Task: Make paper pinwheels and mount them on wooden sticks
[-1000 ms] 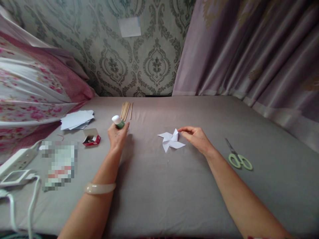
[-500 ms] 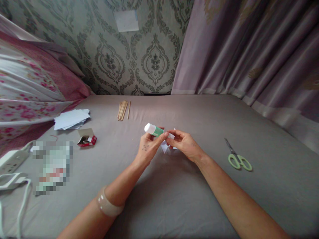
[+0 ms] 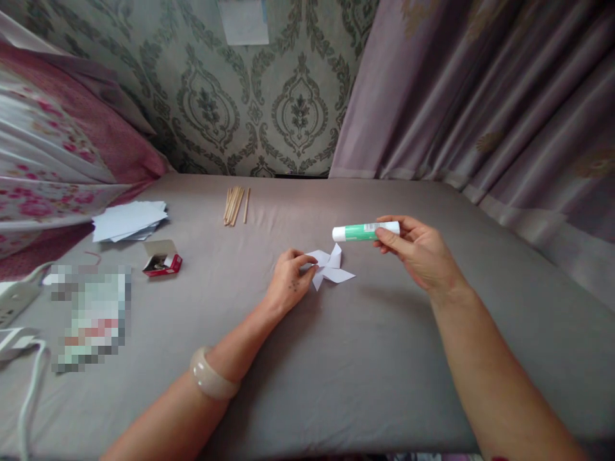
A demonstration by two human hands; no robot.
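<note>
A white paper pinwheel [image 3: 331,274] with pointed blades lies on the grey cloth in front of me. My left hand [image 3: 291,280] pinches its left side between thumb and fingers. To the right, my right hand [image 3: 412,248] is closed round a glue stick [image 3: 358,232] with a green label and white ends. It holds the stick nearly level above the cloth, its far end pointing left over the pinwheel. The fingertips behind the glue stick are partly hidden.
Wooden sticks [image 3: 234,206] lie in a bundle farther back. To the left are stacked white papers [image 3: 129,221], an open red box [image 3: 163,261] of small metal pieces, a blurred packet [image 3: 98,314] and a white power strip [image 3: 19,301]. Curtains [image 3: 461,89] hang at the right.
My hands have separated. The right hand has carried the glue stick rightward, while the left has lowered onto the pinwheel. The green-handled scissors seen earlier no longer show near my right forearm.
</note>
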